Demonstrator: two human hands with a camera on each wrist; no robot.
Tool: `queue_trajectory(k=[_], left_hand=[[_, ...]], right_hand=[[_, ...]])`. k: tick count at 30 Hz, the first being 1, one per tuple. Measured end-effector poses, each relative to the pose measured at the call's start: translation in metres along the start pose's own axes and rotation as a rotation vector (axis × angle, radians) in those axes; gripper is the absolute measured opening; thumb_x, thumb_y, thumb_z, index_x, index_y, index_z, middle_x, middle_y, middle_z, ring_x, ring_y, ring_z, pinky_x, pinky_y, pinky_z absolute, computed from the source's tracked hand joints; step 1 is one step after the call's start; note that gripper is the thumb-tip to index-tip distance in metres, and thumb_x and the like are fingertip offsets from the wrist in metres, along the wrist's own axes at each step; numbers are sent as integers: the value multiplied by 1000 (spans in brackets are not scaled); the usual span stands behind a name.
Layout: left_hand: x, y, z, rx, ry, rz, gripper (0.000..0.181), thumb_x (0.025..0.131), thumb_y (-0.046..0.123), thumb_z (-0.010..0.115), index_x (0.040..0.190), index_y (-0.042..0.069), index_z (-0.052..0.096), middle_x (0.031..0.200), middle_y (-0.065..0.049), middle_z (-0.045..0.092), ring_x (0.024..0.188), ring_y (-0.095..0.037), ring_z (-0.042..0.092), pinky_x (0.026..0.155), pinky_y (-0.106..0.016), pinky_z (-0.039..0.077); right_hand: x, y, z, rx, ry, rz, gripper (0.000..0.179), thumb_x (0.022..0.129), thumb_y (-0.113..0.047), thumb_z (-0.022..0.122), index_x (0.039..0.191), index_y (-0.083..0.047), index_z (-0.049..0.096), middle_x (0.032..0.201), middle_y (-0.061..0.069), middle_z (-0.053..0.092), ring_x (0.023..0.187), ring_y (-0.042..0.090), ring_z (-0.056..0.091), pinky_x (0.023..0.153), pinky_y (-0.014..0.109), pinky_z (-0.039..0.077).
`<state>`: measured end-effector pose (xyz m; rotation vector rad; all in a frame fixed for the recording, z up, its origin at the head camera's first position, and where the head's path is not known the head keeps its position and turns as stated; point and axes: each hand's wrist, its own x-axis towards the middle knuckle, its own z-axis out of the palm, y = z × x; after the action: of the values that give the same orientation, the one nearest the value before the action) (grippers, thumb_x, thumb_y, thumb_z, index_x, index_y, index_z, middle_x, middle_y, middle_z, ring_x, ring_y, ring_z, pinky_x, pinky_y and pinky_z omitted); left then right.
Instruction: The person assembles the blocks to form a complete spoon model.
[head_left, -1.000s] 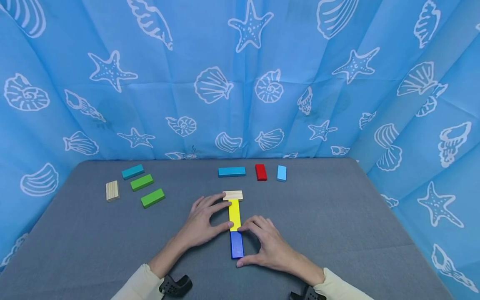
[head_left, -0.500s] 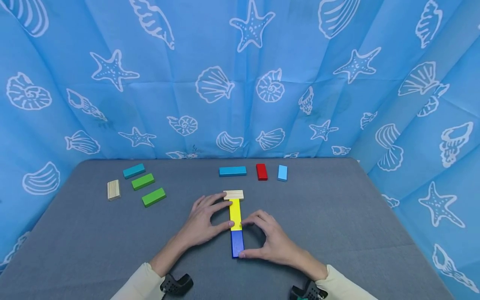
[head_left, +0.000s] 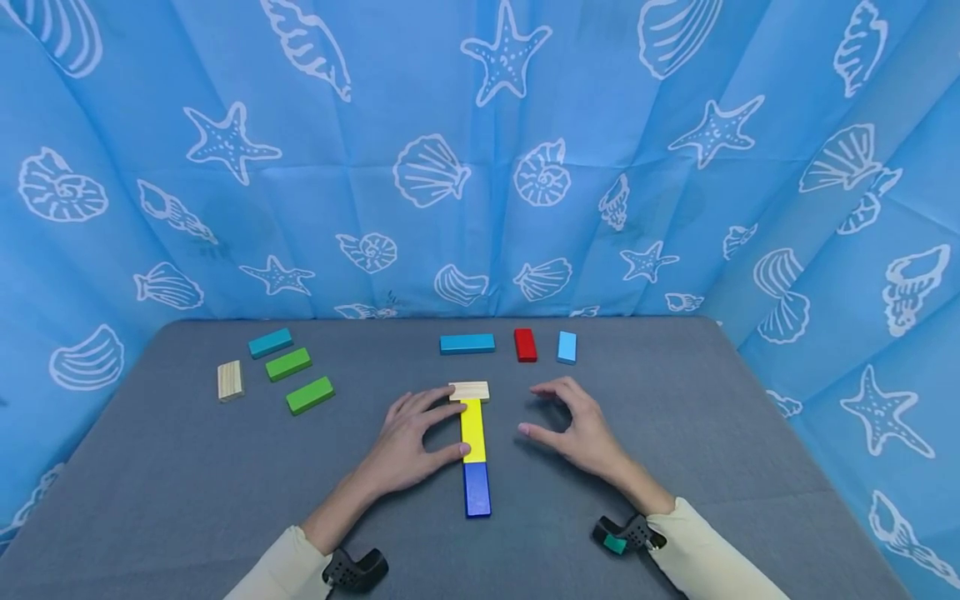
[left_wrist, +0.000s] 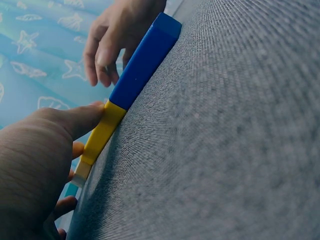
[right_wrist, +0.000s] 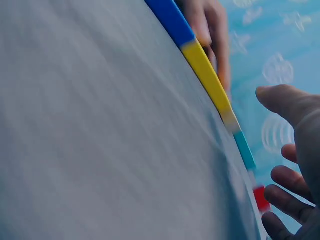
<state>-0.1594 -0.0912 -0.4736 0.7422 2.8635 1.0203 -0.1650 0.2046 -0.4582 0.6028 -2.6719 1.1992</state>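
On the grey table three wooden blocks form a T: a plain wood block [head_left: 472, 390] lies crosswise at the top, a yellow block [head_left: 474, 427] runs down from it, and a dark blue block [head_left: 477, 490] continues the line toward the person. My left hand [head_left: 403, 442] rests along the left side, its thumb and a fingertip touching the yellow block and another fingertip at the plain block's left end. To the right of the line, my right hand [head_left: 588, 429] is apart from the blocks, fingers loosely bent and holding nothing. In the right wrist view its fingers [right_wrist: 287, 180] are spread.
Behind the T lie a teal block [head_left: 467, 344], a red block [head_left: 526, 345] and a light blue block [head_left: 567, 347]. At the left are another teal block [head_left: 270, 342], two green blocks [head_left: 311, 396] and a plain wood block [head_left: 230, 381]. A blue shell-print curtain [head_left: 480, 208] hangs behind.
My right hand has left the blue and yellow blocks and moved away to the right and farther back. The blue block stays end to end with the yellow one. My left hand keeps its place.
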Motion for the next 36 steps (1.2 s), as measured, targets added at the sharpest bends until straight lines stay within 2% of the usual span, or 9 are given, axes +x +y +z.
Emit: queue_trajectory(k=[8,17,22,27,36], left_hand=[[0,0,-1,-12,1,7,60,90,54,72,143,28,60,158,0,41,146,-30,35,119,-62,13],[0,0,-1,-16,2,5,60,90,55,71,143,29,60,158,0,42,146,-30,35,119,-62,13],[0,0,0,-19,5,7,60,90,54,72,143,29,60,158,1,41,145,-29,36,119,-63,13],[0,0,0,-22,1,1,60,89,55,72,142,29,61,158,1,42,146,-29,35,119,-63,13],[0,0,0,-16,0,-1,60,89,54,72,143,30,60,158,1,42,145,-29,36,119,-63,13]], right_hand=[[16,36,-21,-15,162,50,54,82,-17,86,127,0,63,120,14,60,111,31,57,93,51,47],[29,67,-40,-48,237,135,56,85,-17,84,130,4,59,121,22,55,113,38,54,94,52,45],[36,75,-46,-78,204,174,62,87,-24,83,137,2,56,130,24,54,122,40,51,102,56,42],[43,77,-52,-117,121,197,70,90,-31,79,145,1,50,142,25,50,135,43,43,111,62,32],[57,81,-52,-153,12,255,78,91,-42,76,150,-3,44,152,25,43,143,44,34,115,63,26]])
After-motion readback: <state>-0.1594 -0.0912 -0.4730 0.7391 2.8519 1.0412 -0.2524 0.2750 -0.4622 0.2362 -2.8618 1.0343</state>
